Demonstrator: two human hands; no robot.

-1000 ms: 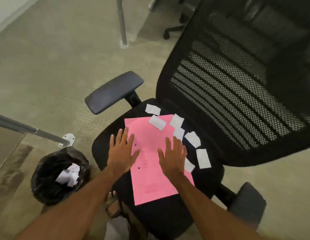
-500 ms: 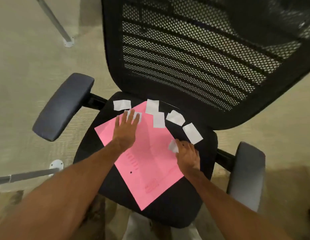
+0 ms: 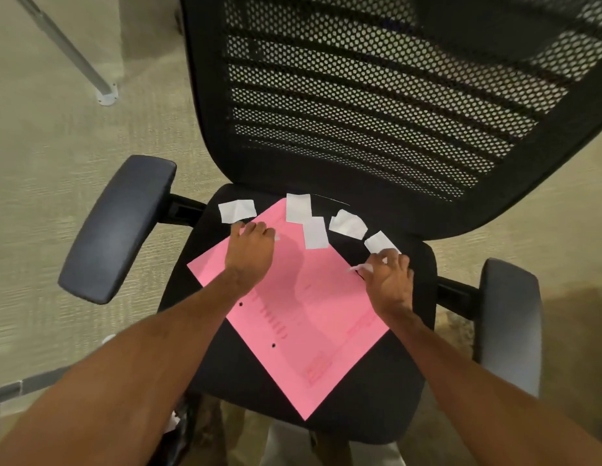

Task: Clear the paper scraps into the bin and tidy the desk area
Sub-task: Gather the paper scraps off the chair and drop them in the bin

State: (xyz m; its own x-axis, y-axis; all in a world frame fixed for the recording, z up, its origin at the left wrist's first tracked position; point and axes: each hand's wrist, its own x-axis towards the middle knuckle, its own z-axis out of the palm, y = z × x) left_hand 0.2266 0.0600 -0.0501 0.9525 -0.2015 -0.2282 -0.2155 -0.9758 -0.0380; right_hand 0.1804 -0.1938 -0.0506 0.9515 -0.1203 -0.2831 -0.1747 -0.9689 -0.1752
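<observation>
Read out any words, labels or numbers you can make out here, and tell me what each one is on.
No text here is legible.
On the pink sheet: a faint printed line and a printed block near its lower corner, both too blurred to read.
On the white scraps: no print shows.
On the chair: no label or brand shows.
</observation>
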